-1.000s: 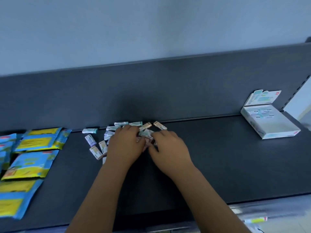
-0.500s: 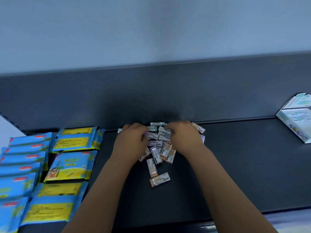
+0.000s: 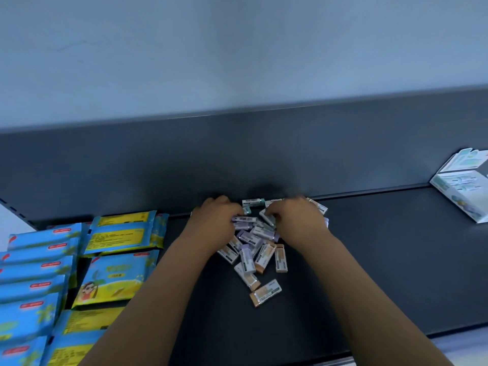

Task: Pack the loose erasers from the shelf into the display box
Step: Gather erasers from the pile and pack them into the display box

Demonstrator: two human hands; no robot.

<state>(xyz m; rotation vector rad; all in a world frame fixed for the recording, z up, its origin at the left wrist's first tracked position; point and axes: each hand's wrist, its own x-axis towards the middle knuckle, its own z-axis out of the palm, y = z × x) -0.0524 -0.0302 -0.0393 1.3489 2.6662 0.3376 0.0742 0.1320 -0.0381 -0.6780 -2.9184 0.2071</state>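
Several small sleeved erasers [image 3: 254, 249], purple, orange and green, lie heaped on the dark shelf [image 3: 383, 273] near its back wall. My left hand [image 3: 214, 223] cups the left side of the heap, its fingers curled around some purple erasers. From the right, my right hand [image 3: 295, 220] curls its fingers onto erasers at the top of the pile. Two orange erasers [image 3: 265, 293] lie apart at the near end. The white display box [image 3: 464, 196] stands open at the far right, partly cut off by the frame edge.
Blue and yellow flat packets [image 3: 116, 249] lie in rows on the shelf's left part, close to my left forearm. A dark upright back panel [image 3: 237, 159] runs behind the heap. The shelf's front edge [image 3: 396, 336] is close to me.
The scattered erasers have been drawn together into one heap between my hands. My view has swung left, so the display box now sits at the right edge.
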